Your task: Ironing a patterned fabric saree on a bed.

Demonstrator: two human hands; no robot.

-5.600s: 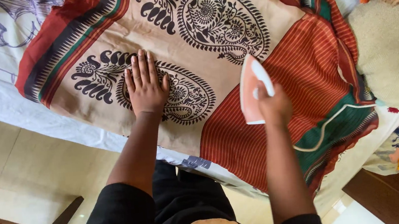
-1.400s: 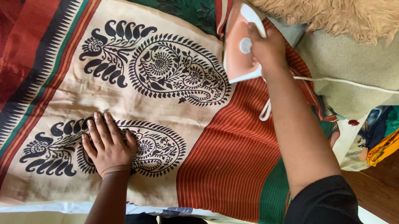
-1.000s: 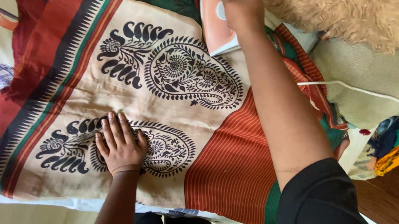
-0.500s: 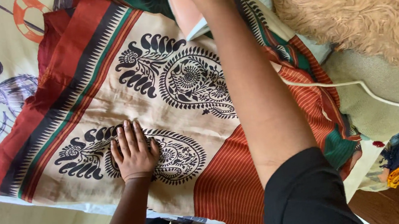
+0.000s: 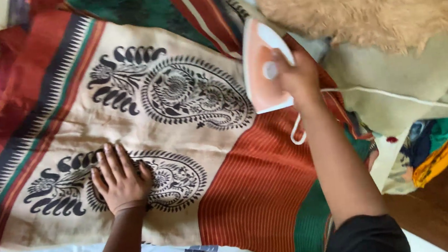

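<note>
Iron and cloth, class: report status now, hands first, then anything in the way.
Left hand flat on printed cloth. Right hand grips iron on the cloth. Cord trails right; shaggy cushion close beside the iron.

- The iron (image 5: 263,67) is peach-orange with a white handle and rim, gripped from above. Its pointed nose aims away from the person, and it sits on the cloth at the far right edge of the beige panel.
- The printed cloth (image 5: 229,180) lies spread flat: a beige field with two black paisley motifs, rust-red striped bands and green borders.
- A white cord (image 5: 396,95) trails off rightward from the iron's heel.
</note>
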